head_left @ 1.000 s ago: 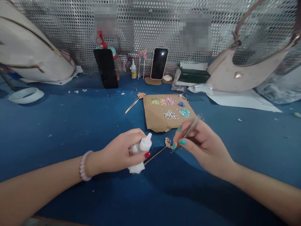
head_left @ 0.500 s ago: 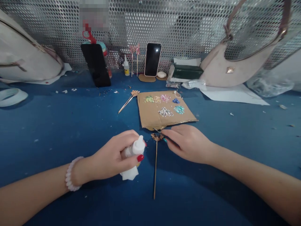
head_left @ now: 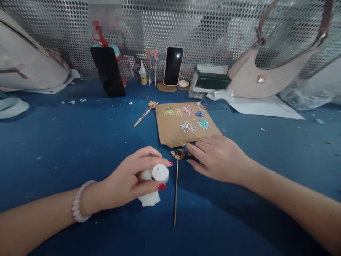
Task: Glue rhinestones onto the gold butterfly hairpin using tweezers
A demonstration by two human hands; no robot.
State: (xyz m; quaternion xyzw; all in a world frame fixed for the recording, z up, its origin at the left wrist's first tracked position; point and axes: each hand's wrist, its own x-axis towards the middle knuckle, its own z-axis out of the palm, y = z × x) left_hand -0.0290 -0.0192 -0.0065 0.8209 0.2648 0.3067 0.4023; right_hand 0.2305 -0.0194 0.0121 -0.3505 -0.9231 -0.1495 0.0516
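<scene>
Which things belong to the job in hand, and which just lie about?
Seemingly in use:
white bottle, in the left hand
slim tool, in the right hand
gold butterfly hairpin, between the hands
cardboard bearing glittery piles
second hairpin

Seemingly lying about:
dark phone
pale-edged phone
tape roll
handbag
zipped bag

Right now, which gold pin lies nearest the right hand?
The butterfly-headed pin, beside the right hand; the two-pronged pin lies farther off, left of the cardboard.

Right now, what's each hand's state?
Left hand: closed around a white bottle.
Right hand: closed on a thin tool, beside the butterfly-topped hairpin.
</scene>
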